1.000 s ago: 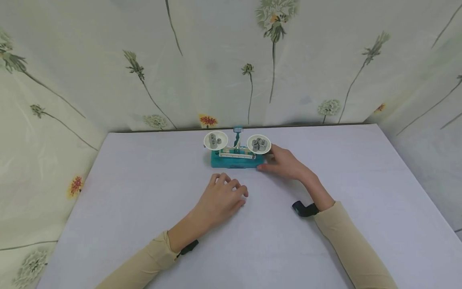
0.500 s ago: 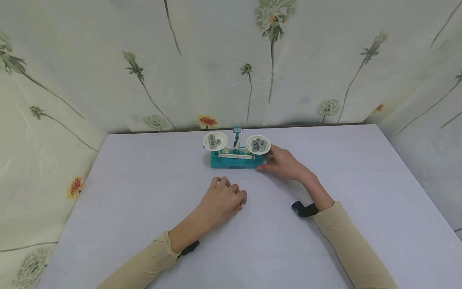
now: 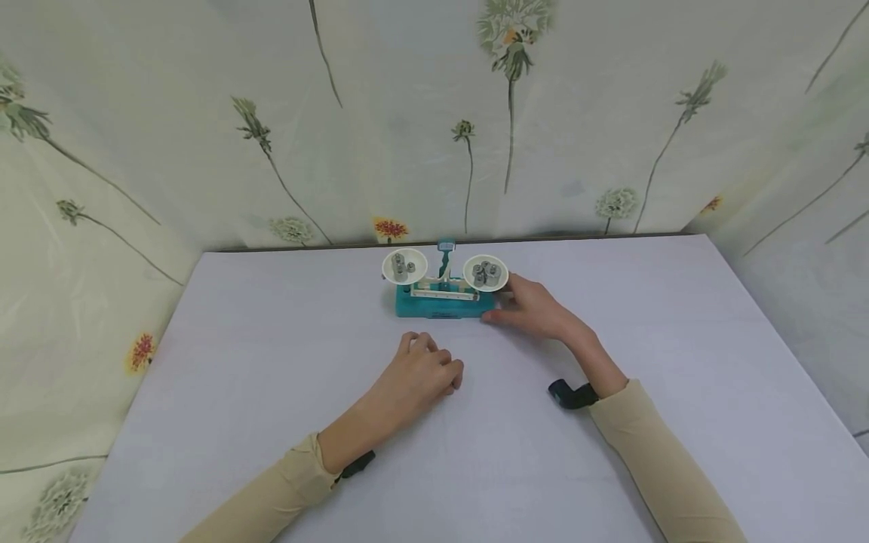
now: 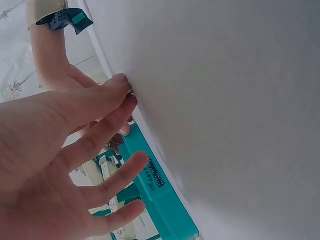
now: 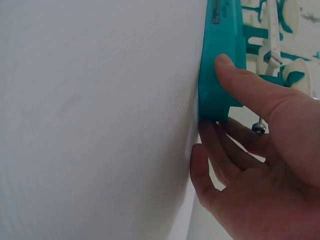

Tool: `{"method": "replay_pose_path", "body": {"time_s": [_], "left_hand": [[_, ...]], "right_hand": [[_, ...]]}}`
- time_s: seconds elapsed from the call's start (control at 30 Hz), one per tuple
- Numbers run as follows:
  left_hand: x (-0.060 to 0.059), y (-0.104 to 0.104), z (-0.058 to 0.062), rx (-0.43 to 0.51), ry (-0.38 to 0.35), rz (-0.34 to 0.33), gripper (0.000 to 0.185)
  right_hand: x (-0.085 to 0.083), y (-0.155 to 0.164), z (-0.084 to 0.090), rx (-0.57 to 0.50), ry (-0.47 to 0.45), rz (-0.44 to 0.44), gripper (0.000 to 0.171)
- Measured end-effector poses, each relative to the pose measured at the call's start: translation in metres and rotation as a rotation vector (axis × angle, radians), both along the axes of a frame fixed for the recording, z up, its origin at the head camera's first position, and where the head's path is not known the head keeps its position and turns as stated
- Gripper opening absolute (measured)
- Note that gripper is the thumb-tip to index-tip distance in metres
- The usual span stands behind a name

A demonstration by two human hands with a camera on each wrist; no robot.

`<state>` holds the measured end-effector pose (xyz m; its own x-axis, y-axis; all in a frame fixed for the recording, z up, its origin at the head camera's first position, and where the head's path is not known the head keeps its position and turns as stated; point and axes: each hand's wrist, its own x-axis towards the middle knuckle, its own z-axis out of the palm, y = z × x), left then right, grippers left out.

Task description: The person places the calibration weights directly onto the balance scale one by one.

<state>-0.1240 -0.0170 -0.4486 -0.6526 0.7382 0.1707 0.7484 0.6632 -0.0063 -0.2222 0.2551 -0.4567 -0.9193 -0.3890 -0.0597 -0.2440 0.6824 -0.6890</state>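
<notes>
A toy balance scale (image 3: 444,305) with a teal base and two white pans stands at the table's far edge. Several small grey weights lie in the left pan (image 3: 421,273) and the right pan (image 3: 468,277). My right hand (image 3: 532,305) grips the base's right end; in the right wrist view its thumb (image 5: 245,82) lies on the front face, with the fingers around the end. My left hand (image 3: 410,377) is in front of the scale, low over the table. Its thumb and index finger pinch a small light-grey piece (image 4: 131,91), mostly hidden by the fingertips; the other fingers are spread.
A white cloth covers the table (image 3: 271,362). Behind it and at both sides hangs a flower-print curtain (image 3: 394,136). A dark wrist camera mount (image 3: 572,394) sits under the right wrist; another (image 3: 356,464) shows below the left.
My left thumb and index finger have closed together, and the thumb has tucked under the hand. That hand has drawn back very slightly. The right hand stays on the scale.
</notes>
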Motion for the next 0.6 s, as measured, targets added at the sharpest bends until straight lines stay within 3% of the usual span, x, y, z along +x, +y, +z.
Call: {"method": "replay_pose_path", "body": {"time_s": [0.6], "left_hand": [[-0.007,-0.010,0.014,0.030,-0.005,0.024,0.007]], "right_hand": [[0.000,0.000,0.000,-0.005,0.005,0.003,0.078]]}}
